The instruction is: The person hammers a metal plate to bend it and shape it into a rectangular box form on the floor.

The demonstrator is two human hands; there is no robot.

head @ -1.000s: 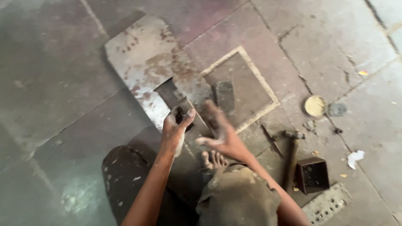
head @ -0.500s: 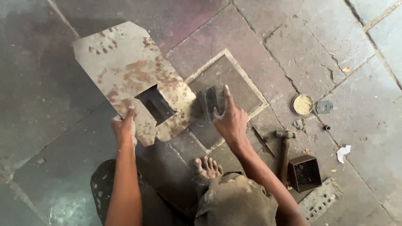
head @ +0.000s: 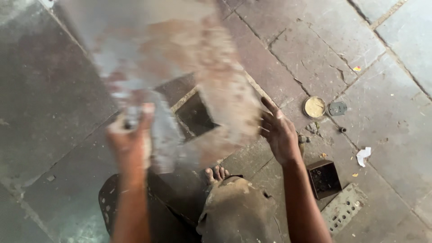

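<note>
A large rusty metal sheet (head: 171, 58) with a square hole cut in it is lifted off the stone floor and blurred with motion. My left hand (head: 130, 139) grips its near left edge. My right hand (head: 279, 132) is at the sheet's right edge with fingers spread; whether it grips the sheet is unclear. My bare foot (head: 217, 173) and bent knee (head: 238, 211) are below the sheet.
A small round tin (head: 314, 107) and its lid (head: 337, 108) lie on the stone slabs to the right. A dark open metal box (head: 324, 179) and a perforated metal strip (head: 344, 207) sit by my right forearm. A perforated dark plate (head: 110, 204) lies under my left arm.
The sheet lay flat on the floor a second ago; now it is raised and swung towards me. My left hand moved to its edge and my right hand left the small block.
</note>
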